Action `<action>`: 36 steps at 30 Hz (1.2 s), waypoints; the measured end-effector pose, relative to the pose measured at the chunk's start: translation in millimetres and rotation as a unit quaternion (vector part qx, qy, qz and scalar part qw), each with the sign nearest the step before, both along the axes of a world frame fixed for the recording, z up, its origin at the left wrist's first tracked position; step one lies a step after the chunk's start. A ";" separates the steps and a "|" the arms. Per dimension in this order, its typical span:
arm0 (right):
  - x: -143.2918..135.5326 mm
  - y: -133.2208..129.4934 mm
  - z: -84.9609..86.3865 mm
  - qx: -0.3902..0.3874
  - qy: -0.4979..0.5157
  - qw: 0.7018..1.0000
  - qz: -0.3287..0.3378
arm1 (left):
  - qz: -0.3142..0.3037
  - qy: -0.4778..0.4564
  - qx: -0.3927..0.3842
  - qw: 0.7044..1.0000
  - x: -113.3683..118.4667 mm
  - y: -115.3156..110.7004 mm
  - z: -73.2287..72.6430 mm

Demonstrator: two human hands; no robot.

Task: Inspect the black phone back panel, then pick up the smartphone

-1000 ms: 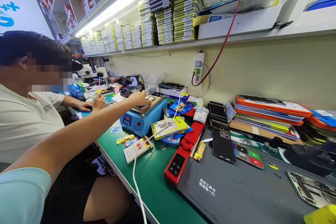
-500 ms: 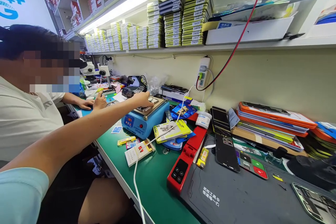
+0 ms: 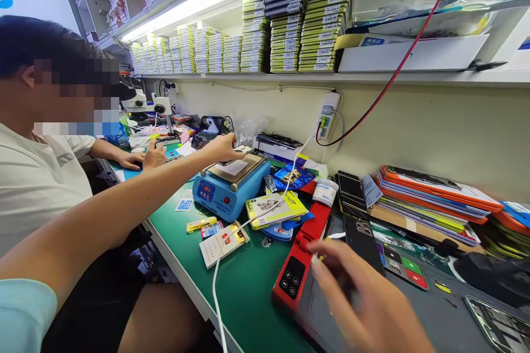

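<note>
My left hand (image 3: 222, 149) reaches across to the blue heating plate (image 3: 226, 196) and grips a phone (image 3: 245, 149), mostly hidden behind the fingers. Beneath it a white sheet (image 3: 232, 167) shows on the plate's top. At the lower right my right hand (image 3: 368, 300) is blurred, thumb and fingers apart, with nothing visible in them. Its fingertips are beside the hinge of a red device with touch buttons (image 3: 292, 278). Behind that hand lies a dark phone (image 3: 361, 234) on the grey mat (image 3: 414, 325).
A co-worker (image 3: 49, 165) sits at the left near a microscope (image 3: 162, 107). A white cable (image 3: 216, 287) crosses the green bench past a white box (image 3: 223, 244) and yellow packets (image 3: 277, 208). At the right lie an opened phone (image 3: 499, 320) and stacked cases (image 3: 439, 193).
My right hand has come into view over the mat, covering a small yellow item. My left hand has raised the phone slightly, exposing the white sheet on the plate. The view has shifted slightly.
</note>
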State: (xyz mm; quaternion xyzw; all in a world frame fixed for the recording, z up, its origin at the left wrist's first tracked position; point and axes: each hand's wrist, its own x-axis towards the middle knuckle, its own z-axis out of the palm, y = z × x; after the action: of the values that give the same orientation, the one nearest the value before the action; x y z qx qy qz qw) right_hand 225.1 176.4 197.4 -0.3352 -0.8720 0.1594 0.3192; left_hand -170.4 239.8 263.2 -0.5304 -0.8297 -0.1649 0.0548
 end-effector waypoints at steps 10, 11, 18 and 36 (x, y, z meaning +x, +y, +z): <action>-222.3 103.9 33.2 0.102 -0.132 0.972 0.163 | 0.046 -0.025 0.019 0.998 -5.2 -9.0 26.6; -235.3 107.5 32.9 0.104 -0.149 0.971 0.158 | 0.048 -0.023 0.017 0.998 -4.7 -9.9 28.7; -258.0 114.1 46.3 0.129 -0.232 0.956 0.122 | 0.049 -0.011 0.001 0.999 -1.9 -13.2 31.5; 33.5 33.1 -1.2 -0.040 0.022 0.993 -0.109 | 0.007 0.028 -0.040 0.999 24.3 -1.3 -15.4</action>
State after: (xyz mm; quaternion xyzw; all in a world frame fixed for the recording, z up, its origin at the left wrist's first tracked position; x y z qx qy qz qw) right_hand 258.6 209.5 196.2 -0.4374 -0.8158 0.1661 0.3400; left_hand -146.1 238.6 247.8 -0.5305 -0.8377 -0.1160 0.0584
